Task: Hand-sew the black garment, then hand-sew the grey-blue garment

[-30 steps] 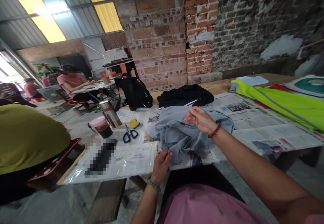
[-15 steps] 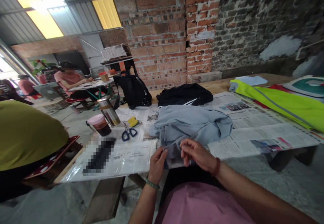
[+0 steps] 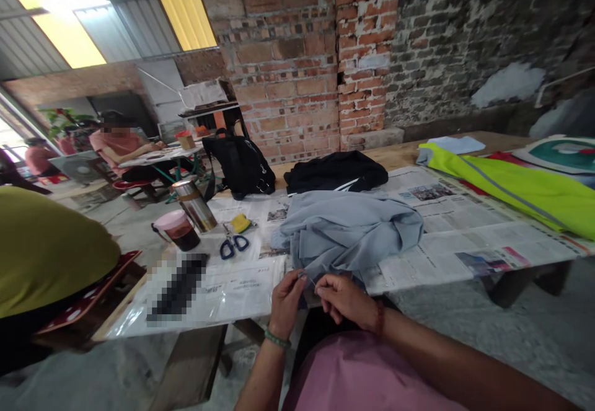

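Observation:
My left hand (image 3: 286, 299) is closed, thumb and fingertips pinched at the near edge of a light grey-blue garment (image 3: 348, 222). Just to its right, my right hand (image 3: 341, 296) is closed in a pinch too. A thin pale sliver that looks like a needle (image 3: 312, 280) shows at its fingertips, pointing toward the left hand. Any thread is too fine to make out. The garment lies bunched on the newspaper-covered table, its near part reaching down behind both hands.
Left of the garment are blue-handled scissors (image 3: 234, 247), a yellow item (image 3: 240, 222), a steel flask (image 3: 195, 203) and a pink-lidded cup (image 3: 177, 230). Behind lie black clothing (image 3: 337, 172) and a black backpack (image 3: 244, 163). A neon-yellow garment (image 3: 506, 181) and an iron (image 3: 562, 152) are right. People sit left.
My right hand has come down and left, closer to the left hand, and the needle-like sliver now shows between them. The left hand keeps its pinch. The view has shifted slightly.

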A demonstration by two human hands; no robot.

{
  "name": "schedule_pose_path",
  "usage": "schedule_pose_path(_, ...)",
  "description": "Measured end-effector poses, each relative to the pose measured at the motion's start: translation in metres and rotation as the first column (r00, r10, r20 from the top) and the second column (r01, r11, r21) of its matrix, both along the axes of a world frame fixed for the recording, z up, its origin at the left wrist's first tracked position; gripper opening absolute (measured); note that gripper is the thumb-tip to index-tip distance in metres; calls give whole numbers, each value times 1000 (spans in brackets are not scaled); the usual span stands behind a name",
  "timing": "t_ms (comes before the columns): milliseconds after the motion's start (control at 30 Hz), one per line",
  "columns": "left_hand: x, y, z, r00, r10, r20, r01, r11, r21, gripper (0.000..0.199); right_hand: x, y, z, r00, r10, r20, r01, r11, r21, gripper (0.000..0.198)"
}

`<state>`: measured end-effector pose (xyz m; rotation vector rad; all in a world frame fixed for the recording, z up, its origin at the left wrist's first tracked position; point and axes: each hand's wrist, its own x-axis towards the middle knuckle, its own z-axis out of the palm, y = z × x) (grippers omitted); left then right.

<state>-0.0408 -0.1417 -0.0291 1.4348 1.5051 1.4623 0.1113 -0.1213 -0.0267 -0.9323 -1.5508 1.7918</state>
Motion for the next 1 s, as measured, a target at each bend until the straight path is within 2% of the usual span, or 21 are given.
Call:
schedule_pose_path(167,0,-1,1,1000,-16,5,16,1000,-16,22,0,-1,1,999,-41,-5,41,999,-10,19)
schedule_pose_path(400,0,0,-2,999,-38,6,38,999,4,20,0,-2,6,999,-31,-13,30,998,-51,21)
schedule_pose_path(633,-3,0,-2,993,-95,-67,98,995,35,13,-2,-2,5,999,-44,-15,43,996,-76,14)
schedule_pose_path(833,-2,-1,0,977,-168,-133,167,986,-19,13,-12,3,-1,993,-119,-1,119,992,-33,12)
schedule_pose_path(900,-2,-1,-1,975,-166,-147,164,986,-25,13,-12,2,-2,993,-119,14,119,993,-19,5)
schedule_pose_path(967,-2,-2,-1,979,-146,-141,143,989,-28,14,-7,0,1,992,-80,99,77,996,39,5)
schedule_pose_path(1000,-2,-2,-2,982,-133,-135,130,991,-30,14,-2,0,5,983,-70,170,51,993,109,7)
